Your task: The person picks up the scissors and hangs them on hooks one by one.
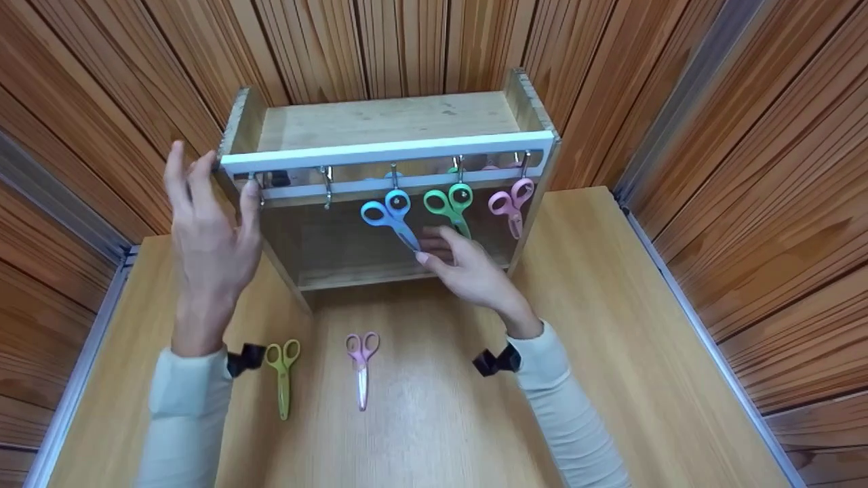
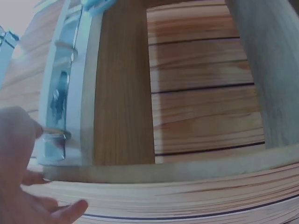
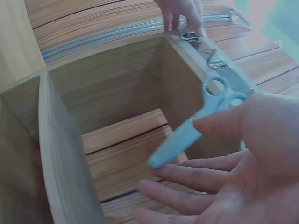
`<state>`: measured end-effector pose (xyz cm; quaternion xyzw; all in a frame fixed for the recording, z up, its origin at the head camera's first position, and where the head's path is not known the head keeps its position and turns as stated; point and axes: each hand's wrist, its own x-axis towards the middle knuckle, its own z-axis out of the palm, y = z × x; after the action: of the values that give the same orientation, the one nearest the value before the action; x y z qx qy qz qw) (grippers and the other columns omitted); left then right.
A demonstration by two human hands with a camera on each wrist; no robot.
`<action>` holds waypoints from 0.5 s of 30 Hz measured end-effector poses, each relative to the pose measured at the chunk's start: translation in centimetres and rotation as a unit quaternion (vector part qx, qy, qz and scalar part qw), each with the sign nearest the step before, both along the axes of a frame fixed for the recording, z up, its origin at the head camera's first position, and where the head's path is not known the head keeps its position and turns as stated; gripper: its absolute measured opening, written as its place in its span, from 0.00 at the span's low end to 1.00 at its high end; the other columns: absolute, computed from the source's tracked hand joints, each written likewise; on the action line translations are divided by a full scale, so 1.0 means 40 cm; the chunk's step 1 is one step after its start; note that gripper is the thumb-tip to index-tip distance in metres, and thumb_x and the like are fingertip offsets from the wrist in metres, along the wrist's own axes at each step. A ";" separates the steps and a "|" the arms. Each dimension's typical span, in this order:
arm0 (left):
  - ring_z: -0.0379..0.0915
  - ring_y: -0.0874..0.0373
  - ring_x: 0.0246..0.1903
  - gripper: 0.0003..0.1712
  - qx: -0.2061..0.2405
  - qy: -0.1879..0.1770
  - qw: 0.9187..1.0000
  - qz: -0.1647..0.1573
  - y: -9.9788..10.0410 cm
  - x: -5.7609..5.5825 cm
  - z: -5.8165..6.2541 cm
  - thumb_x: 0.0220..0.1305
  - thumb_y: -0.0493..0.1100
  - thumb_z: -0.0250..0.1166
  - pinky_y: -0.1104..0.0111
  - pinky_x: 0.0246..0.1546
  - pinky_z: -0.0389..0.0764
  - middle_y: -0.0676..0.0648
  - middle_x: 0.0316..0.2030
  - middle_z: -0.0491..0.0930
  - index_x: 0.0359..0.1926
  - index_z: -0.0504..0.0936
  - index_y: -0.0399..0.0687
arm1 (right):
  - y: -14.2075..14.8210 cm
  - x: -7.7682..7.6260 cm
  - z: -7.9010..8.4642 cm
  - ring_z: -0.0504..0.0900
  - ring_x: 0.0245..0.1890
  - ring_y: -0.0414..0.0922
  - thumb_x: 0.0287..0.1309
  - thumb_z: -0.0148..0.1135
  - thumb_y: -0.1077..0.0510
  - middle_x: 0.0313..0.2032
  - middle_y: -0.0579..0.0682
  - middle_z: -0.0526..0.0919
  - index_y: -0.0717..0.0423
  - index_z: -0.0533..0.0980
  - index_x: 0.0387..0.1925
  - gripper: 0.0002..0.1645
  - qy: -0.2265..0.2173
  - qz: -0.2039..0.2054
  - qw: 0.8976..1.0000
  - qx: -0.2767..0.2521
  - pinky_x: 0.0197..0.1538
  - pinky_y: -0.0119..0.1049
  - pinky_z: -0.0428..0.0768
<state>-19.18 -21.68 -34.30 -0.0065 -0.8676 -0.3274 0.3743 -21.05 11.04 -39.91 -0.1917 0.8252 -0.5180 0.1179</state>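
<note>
Blue scissors (image 1: 396,217) with a blue blade cover hang by one handle loop from a middle hook on the white rail (image 1: 386,150). My right hand (image 1: 468,268) is at their lower end, its thumb against the cover and its fingers (image 3: 191,193) stretched out loosely in the right wrist view. Right of them hang green scissors (image 1: 450,203), partly behind my fingers, and pink scissors (image 1: 512,203). My left hand (image 1: 213,247) is at the rail's left end, fingers extended beside the shelf corner, thumb at the leftmost hook (image 2: 56,134).
The rail runs along the front of a wooden shelf unit (image 1: 386,122). Another hook (image 1: 328,186) on the left carries nothing. Yellow-green scissors (image 1: 283,379) and light pink scissors (image 1: 363,369) lie on the wooden table (image 1: 434,434). Wood-panelled walls (image 1: 759,224) enclose the table.
</note>
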 end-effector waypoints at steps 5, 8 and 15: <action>0.71 0.46 0.67 0.26 0.033 0.111 0.992 0.043 0.016 0.063 -0.039 0.78 0.47 0.59 0.69 0.63 0.80 0.35 0.72 0.62 0.67 0.75 0.33 | 0.039 0.026 0.017 0.76 0.73 0.55 0.77 0.59 0.50 0.72 0.60 0.74 0.58 0.64 0.76 0.35 0.023 0.012 0.999 0.033 0.74 0.53 0.76; 0.76 0.46 0.54 0.20 0.052 0.173 0.982 0.049 0.029 0.093 -0.065 0.74 0.40 0.62 0.81 0.50 0.75 0.38 0.61 0.69 0.61 0.78 0.32 | 0.063 0.041 0.034 0.76 0.72 0.55 0.77 0.60 0.49 0.73 0.59 0.74 0.57 0.65 0.76 0.34 0.037 0.006 0.998 0.043 0.73 0.53 0.77; 0.75 0.42 0.40 0.18 0.018 0.193 0.981 0.007 0.051 0.141 -0.137 0.68 0.31 0.65 0.85 0.45 0.69 0.29 0.49 0.73 0.57 0.81 0.31 | 0.110 0.080 0.093 0.81 0.67 0.53 0.76 0.59 0.59 0.67 0.58 0.80 0.59 0.73 0.70 0.25 0.114 -0.038 0.992 -0.041 0.69 0.42 0.81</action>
<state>-13.52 -19.65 -39.77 -0.0569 -0.7728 -0.3328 0.5375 -17.84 15.44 -36.17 -0.2228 0.8180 -0.5303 -0.0052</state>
